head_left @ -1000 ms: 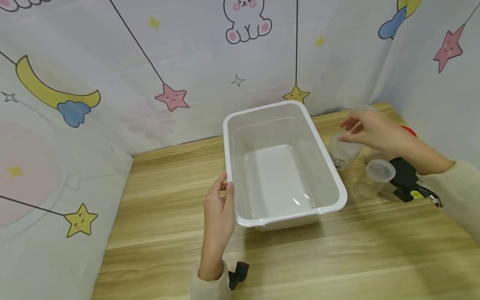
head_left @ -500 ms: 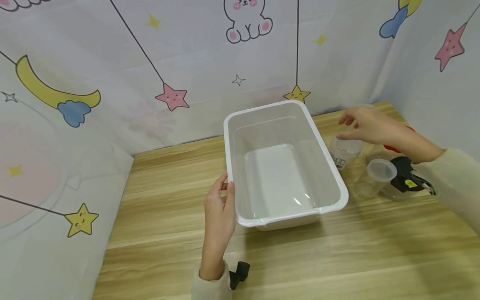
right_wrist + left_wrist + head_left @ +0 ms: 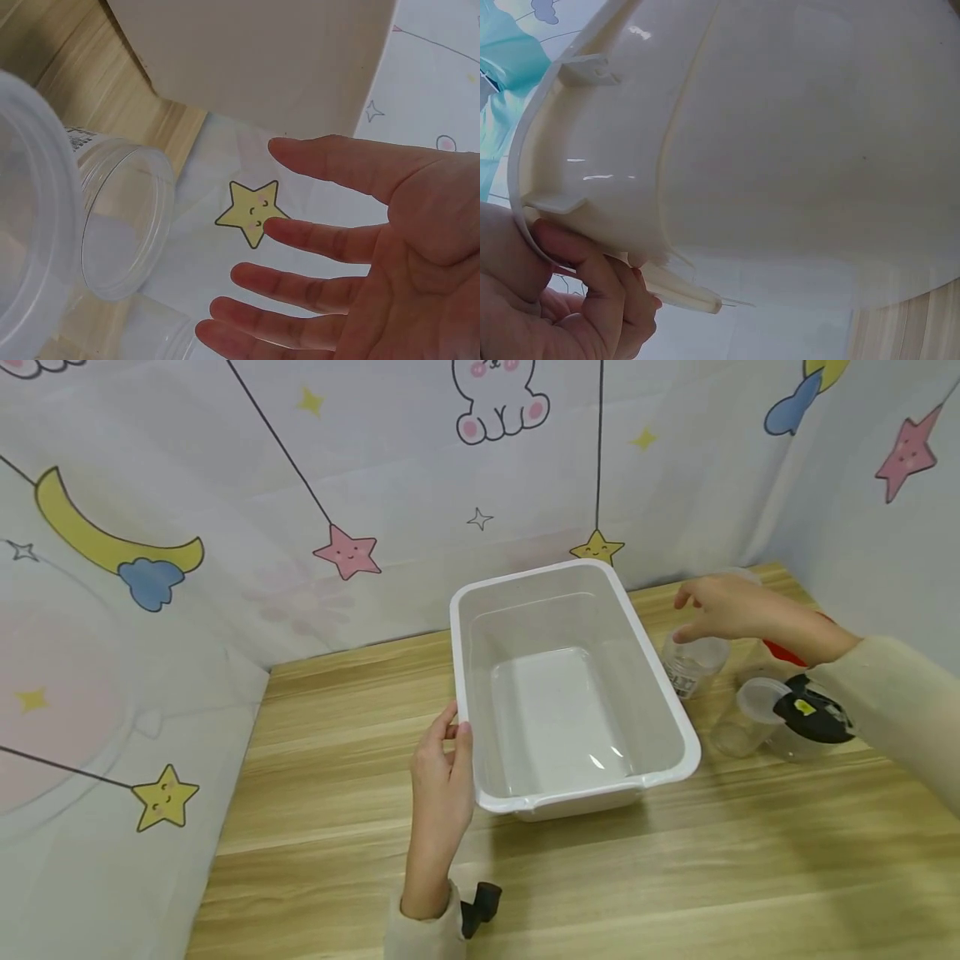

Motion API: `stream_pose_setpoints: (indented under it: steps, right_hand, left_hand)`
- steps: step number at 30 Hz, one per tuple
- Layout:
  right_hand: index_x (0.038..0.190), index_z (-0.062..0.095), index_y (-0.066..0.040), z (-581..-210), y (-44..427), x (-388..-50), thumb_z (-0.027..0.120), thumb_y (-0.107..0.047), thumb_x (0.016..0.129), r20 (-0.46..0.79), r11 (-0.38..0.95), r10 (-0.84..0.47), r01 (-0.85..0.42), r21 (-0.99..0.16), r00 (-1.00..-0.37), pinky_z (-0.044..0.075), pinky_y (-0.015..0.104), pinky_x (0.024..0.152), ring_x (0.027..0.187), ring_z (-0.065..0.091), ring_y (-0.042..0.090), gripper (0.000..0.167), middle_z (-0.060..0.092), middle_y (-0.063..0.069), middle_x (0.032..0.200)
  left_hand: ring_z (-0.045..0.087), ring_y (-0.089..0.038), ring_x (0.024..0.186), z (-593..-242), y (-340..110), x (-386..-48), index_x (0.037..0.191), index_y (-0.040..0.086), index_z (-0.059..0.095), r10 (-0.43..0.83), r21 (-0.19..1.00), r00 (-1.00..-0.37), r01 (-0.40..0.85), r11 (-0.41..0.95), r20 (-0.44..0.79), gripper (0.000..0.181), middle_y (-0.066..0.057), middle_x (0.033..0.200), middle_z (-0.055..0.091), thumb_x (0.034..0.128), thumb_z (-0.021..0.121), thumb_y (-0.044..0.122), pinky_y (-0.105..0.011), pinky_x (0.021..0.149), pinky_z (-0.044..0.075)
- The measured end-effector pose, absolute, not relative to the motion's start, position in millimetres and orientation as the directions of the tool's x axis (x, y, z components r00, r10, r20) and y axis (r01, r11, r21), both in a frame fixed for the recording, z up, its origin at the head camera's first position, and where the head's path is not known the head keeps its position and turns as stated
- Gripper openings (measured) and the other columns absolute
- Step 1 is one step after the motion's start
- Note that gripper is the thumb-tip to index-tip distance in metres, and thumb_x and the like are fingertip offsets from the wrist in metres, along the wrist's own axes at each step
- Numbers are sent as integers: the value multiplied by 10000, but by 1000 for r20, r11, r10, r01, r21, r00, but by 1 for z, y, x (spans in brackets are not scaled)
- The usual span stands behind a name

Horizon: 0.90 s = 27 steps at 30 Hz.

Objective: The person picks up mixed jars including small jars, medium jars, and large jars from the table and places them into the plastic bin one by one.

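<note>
A white rectangular tub stands on the wooden table with nothing inside. The left hand grips its left rim, and the left wrist view shows the fingers curled under the rim against the tub's outer side. Above a clear lidded jar with a printed label, the right hand hovers and holds nothing. In the right wrist view the right hand has its fingers spread, beside a clear jar.
Right of the tub, a clear cup with a translucent lid stands near a black-topped container. A red-rimmed thing is partly behind the right forearm. Another clear lid shows behind the right hand. Patterned cloth hangs behind the table.
The right hand has shifted slightly left and its thumb and fingers have spread apart. The right forearm has moved up and left, uncovering more of the black-topped container. The left hand still grips the rim.
</note>
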State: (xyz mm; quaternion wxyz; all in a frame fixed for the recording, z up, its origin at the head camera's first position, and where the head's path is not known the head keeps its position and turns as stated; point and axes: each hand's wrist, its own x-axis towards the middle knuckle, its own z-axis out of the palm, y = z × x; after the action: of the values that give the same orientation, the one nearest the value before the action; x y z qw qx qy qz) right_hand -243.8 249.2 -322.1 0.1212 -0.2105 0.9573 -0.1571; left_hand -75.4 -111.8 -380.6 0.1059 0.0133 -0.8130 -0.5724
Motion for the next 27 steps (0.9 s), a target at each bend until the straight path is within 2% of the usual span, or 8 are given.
stream_pose_setpoints:
  steps: [8, 15, 27]
  right_hand:
    - [1169, 577, 127, -324, 246, -251, 788, -206, 833, -200, 868, -450, -373, -327, -870, 504, 560, 835, 1055, 577, 475, 518, 609, 323, 1138]
    - [1106, 576, 164, -332, 246, -259, 813, -170, 790, -211, 860, -497, -444, -254, -842, 483, 574, 871, 1057, 562, 491, 518, 597, 330, 1137]
    - [1101, 559, 142, -337, 247, -264, 805, -183, 774, -268, 880, -468, -416, -228, -842, 476, 582, 846, 1058, 534, 495, 522, 575, 339, 1127]
  left_hand:
    - [712, -376, 876, -380, -111, -76, 1427, -48, 482, -139, 933, -977, 104, 344, 160, 416, -201, 1068, 568, 1067, 486, 160, -375, 672, 612]
    - [714, -369, 879, -382, -111, -76, 1427, -48, 482, -138, 933, -976, 113, 340, 169, 416, -198, 1060, 568, 1067, 484, 161, -350, 668, 610]
    - [714, -372, 862, -382, -111, -76, 1425, -45, 487, -141, 931, -974, 117, 346, 175, 415, -196, 1059, 572, 1064, 492, 161, -346, 679, 610]
